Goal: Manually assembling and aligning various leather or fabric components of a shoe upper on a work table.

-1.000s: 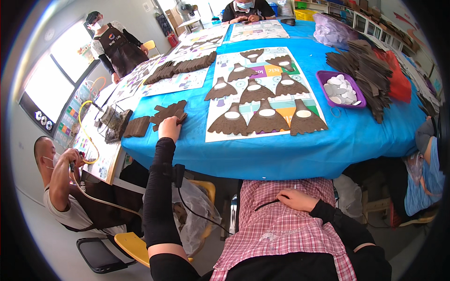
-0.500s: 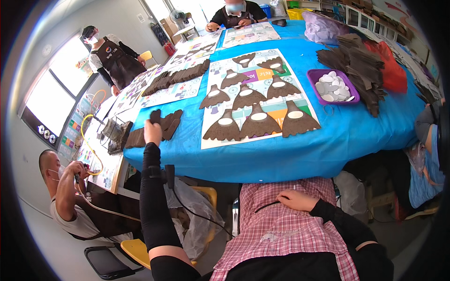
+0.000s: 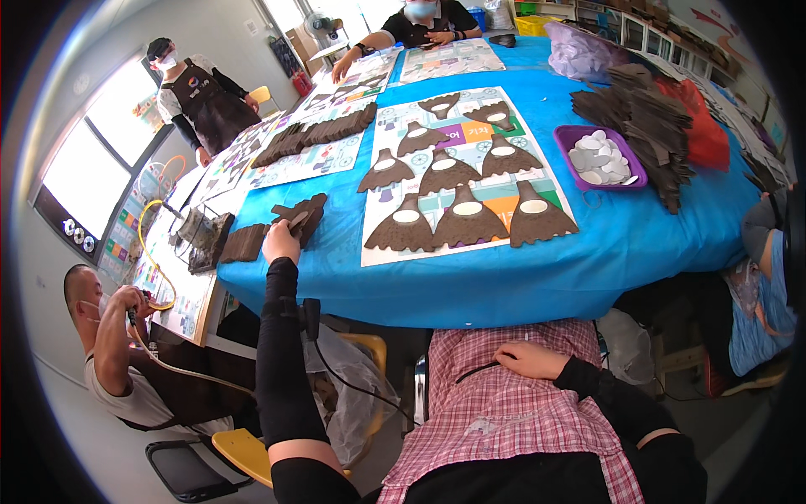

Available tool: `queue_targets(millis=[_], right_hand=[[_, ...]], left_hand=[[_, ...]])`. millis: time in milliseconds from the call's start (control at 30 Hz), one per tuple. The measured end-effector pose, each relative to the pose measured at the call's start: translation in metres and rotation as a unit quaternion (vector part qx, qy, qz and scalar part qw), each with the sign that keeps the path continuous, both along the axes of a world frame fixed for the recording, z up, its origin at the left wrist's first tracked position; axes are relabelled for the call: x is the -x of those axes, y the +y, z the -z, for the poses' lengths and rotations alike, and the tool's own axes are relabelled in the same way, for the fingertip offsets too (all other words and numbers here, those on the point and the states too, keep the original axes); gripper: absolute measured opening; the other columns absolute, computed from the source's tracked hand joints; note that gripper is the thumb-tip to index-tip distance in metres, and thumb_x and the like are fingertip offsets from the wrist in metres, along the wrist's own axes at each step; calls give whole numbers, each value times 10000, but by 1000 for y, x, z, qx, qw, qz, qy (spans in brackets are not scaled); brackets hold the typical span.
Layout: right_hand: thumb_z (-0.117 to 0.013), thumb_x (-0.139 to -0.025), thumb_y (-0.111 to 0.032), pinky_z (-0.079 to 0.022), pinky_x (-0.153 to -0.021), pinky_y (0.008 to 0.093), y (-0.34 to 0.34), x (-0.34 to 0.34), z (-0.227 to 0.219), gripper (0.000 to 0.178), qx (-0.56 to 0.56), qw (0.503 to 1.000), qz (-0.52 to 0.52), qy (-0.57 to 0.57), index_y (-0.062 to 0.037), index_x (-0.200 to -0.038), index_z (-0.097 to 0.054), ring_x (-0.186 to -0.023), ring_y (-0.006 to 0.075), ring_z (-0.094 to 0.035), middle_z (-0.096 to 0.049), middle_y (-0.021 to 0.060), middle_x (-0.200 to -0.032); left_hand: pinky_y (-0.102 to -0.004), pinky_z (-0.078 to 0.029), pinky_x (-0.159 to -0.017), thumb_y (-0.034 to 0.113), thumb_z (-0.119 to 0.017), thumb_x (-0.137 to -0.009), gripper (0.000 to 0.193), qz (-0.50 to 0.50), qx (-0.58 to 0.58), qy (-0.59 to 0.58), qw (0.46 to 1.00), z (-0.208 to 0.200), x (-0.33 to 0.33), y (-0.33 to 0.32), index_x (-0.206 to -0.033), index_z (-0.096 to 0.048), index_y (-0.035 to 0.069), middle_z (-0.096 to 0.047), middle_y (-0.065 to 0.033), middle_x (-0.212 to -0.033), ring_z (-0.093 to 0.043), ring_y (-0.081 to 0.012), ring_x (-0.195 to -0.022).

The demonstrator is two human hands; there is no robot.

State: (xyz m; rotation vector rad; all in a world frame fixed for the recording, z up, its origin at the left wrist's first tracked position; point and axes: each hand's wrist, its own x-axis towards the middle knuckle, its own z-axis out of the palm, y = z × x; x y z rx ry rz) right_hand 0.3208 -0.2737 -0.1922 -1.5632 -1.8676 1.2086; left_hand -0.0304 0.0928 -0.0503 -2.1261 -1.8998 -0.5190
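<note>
My left hand (image 3: 281, 242) reaches to the table's near left edge. Its fingers are closed on a dark brown cut-out piece (image 3: 288, 210) at a heap of similar pieces (image 3: 311, 220); how many it grips cannot be made out. Beside it lies a row of stacked brown pieces (image 3: 244, 244). My right hand (image 3: 531, 359) rests loosely on the pink checked apron (image 3: 504, 437) over my lap, holding nothing visible. A thin black strip (image 3: 478, 370) lies by its fingertips. On a printed sheet (image 3: 378, 254) lie several brown fan-shaped pieces (image 3: 468, 215), most showing a white oval.
A purple basket (image 3: 642, 181) of white ovals stands right, beside a dark brown pile (image 3: 634, 118) and a red bag (image 3: 703, 126). Another long brown stack (image 3: 315, 136) lies left. One person sits across the table, one stands far left, another works with a hose at left.
My left hand has come slightly nearer and right, its brown piece now tilted over the heap. My right hand stays put. The person across has stretched an arm out to the left.
</note>
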Motion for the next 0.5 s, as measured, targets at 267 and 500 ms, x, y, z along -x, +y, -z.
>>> queue_targets(millis=[267,500], right_hand=[[-536,-853,-195,-449,-798,406,53,20,-72,201,-230,954,-177,-73,-12,-933,-557,-905,310,-551,-521,143,-924],[-547,-855,-201,-477,-731,408,89,72,-166,182,-260,897,-355,-27,-31,-915,-573,-821,321,-572,-547,131,-868]], left_hand=[[-395,-486,-766,284,-676,-781,263,-10,45,-93,995,10,14,-7,-944,-623,84,-653,-107,-932,-617,-303,-898],[-412,-477,-745,206,-724,-717,268,93,22,43,994,13,1,-15,-917,-613,67,-607,-109,-943,-602,-330,-862]])
